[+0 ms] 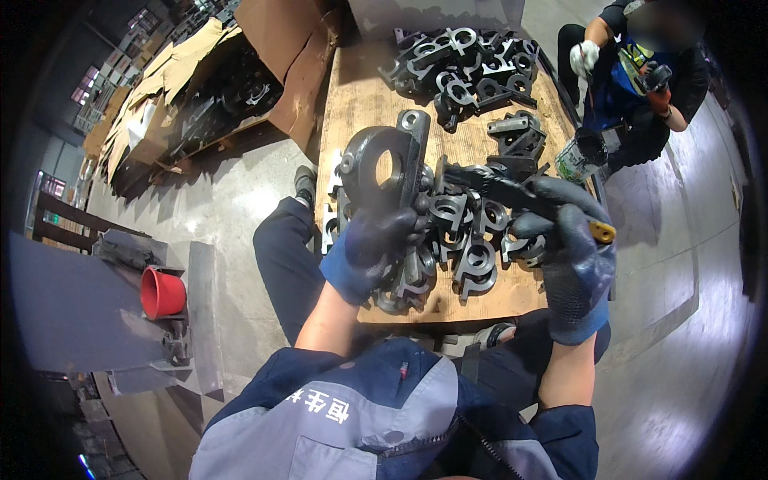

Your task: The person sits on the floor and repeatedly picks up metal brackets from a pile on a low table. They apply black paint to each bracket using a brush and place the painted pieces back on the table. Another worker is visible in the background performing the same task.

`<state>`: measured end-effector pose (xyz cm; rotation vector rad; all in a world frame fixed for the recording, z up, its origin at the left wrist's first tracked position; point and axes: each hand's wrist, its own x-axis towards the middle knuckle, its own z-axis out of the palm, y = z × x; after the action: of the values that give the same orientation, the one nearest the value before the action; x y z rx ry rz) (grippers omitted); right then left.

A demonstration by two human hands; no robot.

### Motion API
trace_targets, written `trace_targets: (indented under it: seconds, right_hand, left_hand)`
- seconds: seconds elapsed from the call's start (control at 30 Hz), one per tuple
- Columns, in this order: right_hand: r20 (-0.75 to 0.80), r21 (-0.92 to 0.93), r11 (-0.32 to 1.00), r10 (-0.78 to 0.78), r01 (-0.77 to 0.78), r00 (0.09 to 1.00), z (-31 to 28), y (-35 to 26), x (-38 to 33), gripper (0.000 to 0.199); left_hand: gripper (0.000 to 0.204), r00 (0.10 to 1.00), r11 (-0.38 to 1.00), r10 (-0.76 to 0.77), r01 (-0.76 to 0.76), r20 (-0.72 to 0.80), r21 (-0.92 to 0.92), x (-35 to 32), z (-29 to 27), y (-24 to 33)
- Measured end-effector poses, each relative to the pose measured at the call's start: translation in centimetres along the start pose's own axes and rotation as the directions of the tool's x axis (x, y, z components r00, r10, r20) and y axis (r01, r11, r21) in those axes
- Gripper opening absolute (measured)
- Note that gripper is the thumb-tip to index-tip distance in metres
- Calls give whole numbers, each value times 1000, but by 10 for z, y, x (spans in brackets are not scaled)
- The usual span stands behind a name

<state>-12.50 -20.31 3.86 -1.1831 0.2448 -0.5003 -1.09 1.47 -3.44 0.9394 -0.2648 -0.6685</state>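
My left hand, in a black-and-blue work glove, grips the lower end of a dark metal bracket with a round ring and a flat bar along its right side. The bracket is held up above the wooden table. My right hand, gloved alike, is closed round a paintbrush with dark, paint-covered bristles and a yellow handle end. Its bristle tip points left, close to the bracket's bar; whether they touch I cannot tell. Several similar brackets lie under and between my hands.
More brackets are heaped on the table's far end. A paint can stands at its right edge. Beyond it a co-worker's gloved hand holds a thin stick. A cardboard box of parts and a red bucket are to the left.
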Motion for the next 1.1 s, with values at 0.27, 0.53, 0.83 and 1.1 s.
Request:
trace_targets:
  seconds: [0.27,0.53,0.83,1.1]
  right_hand:
    - [191,-136,983,-99,126,977,8,20,6,29]
    - [236,-131,989,99,-69,967,7,14,10,28]
    - [238,-351,922,-79,162,968,-8,45,26,29]
    - [68,-67,994,92,-88,993,-8,28,26,27]
  left_hand:
    - [34,996,995,-17,8,91,102,3,5,7]
    - [29,991,991,-113,118,-73,58,8,5,-4]
    - [23,944,955,-297,292,-140,-59,12,9,2]
    - [26,949,959,-259,275,-180,73,21,0,4]
